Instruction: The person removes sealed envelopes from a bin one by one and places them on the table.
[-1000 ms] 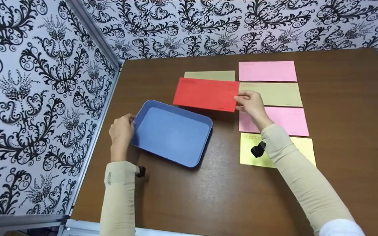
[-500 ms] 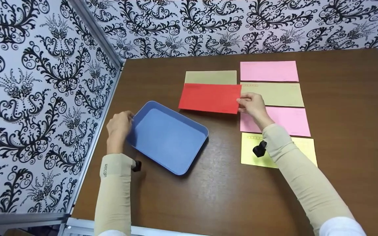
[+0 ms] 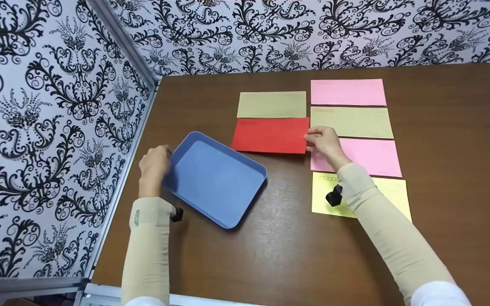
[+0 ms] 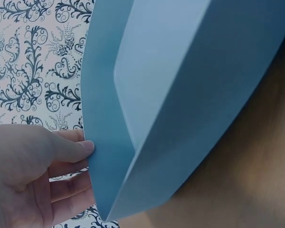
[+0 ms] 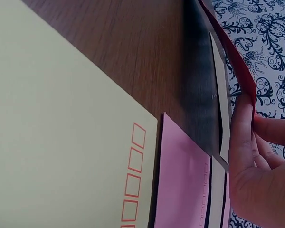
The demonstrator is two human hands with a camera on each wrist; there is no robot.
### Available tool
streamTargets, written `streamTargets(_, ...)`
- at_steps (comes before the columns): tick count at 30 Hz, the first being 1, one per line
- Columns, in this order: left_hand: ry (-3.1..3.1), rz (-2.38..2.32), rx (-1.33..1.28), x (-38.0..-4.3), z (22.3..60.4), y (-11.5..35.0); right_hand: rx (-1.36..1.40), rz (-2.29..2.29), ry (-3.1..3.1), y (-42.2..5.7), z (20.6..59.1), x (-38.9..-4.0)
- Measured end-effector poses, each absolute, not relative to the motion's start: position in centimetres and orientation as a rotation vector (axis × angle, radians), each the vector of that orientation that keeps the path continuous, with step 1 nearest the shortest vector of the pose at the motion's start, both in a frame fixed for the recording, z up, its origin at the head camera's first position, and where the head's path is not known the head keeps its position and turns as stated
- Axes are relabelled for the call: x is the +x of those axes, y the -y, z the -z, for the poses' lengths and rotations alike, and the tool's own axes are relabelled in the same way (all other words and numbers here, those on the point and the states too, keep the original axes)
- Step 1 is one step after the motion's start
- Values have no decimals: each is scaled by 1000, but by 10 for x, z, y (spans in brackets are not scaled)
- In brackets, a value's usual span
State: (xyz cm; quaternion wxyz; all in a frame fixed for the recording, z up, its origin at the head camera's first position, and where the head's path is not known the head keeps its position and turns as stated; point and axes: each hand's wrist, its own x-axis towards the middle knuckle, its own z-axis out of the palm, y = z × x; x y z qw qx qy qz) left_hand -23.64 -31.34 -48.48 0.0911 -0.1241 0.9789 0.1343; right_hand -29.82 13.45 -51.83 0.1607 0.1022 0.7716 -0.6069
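Note:
My right hand [image 3: 325, 144] pinches the right edge of a red envelope [image 3: 270, 135] between thumb and fingers. In the right wrist view the red envelope [image 5: 235, 59] shows edge-on, raised above the brown tabletop. It lies just in front of a tan envelope [image 3: 272, 104] in the head view. At the left, my left hand [image 3: 155, 168] holds the left rim of a blue rectangular tray [image 3: 217, 180], which sits at an angle. The left wrist view shows the thumb on the inner side of the tray wall [image 4: 102, 142], with the fingers behind it.
Right of the red envelope runs a column of envelopes: a pink one [image 3: 348, 92], a tan one [image 3: 351, 123], a second pink one [image 3: 374, 157] and a yellow one [image 3: 387, 193] under my right wrist. Patterned panels [image 3: 270, 34] border the brown table [image 3: 453, 170] behind and at left.
The red envelope has come toward me and down, uncovering the tan envelope behind it. My left hand has shifted the tray slightly left, turning it clockwise.

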Motion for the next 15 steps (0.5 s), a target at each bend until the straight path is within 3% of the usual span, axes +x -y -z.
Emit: streamTargets(15,-2908,-394,-417,-235,492,316,264,1693,-2199,-128,522,-301)
